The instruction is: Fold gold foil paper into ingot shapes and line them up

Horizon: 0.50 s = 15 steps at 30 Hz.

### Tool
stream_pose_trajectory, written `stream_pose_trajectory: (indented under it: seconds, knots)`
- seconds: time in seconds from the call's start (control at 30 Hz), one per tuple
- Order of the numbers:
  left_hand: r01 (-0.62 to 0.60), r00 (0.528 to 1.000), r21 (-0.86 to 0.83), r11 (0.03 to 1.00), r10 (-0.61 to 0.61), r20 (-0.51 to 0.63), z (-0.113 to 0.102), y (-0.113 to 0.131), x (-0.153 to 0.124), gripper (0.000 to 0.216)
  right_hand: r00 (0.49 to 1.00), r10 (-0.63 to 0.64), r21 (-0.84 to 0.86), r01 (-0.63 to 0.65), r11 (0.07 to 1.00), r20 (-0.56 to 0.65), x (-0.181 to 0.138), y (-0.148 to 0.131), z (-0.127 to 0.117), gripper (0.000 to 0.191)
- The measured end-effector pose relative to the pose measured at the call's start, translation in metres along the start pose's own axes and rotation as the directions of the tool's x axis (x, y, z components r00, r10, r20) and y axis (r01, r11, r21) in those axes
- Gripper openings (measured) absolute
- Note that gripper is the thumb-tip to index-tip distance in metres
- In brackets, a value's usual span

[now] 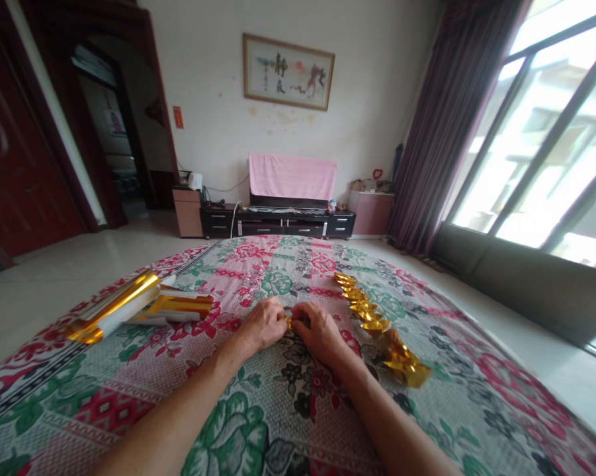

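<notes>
Gold paper point(289, 323) is pinched by the left hand point(266, 323) and right hand point(321, 328) over the middle of the flowery cloth point(228, 430); it is mostly hidden, so its shape cannot be told. Folded gold pieces point(375, 325) are lined up to the right, the nearest ones bunched together
</notes>
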State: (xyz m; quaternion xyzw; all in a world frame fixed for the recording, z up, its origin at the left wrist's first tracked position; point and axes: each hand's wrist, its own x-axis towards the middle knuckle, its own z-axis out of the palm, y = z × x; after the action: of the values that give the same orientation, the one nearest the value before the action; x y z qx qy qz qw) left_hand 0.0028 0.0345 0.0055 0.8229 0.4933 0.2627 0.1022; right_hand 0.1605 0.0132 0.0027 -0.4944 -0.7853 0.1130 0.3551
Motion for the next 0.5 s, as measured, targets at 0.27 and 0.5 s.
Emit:
stream_pose_trajectory:
  seconds: [0.27, 0.5]
  knots:
    - [-0.038, 0.999, -0.074, 0.997, 0.041, 0.029, -0.0031, -0.0057, -0.0009, 0.015, 1.0, 0.006, -0.013, -0.006, 1.0, 0.005, -0.0007, -0.0029, -0.0023, 0.009]
    - [-0.015, 1.0, -0.022, 1.0, 0.015, -0.009, -0.0031, -0.0043, -0.0019, 0.012, 0.999, -0.045, -0.033, 0.045, 0.998, 0.008, -0.0027, -0.0022, -0.0021, 0.009]
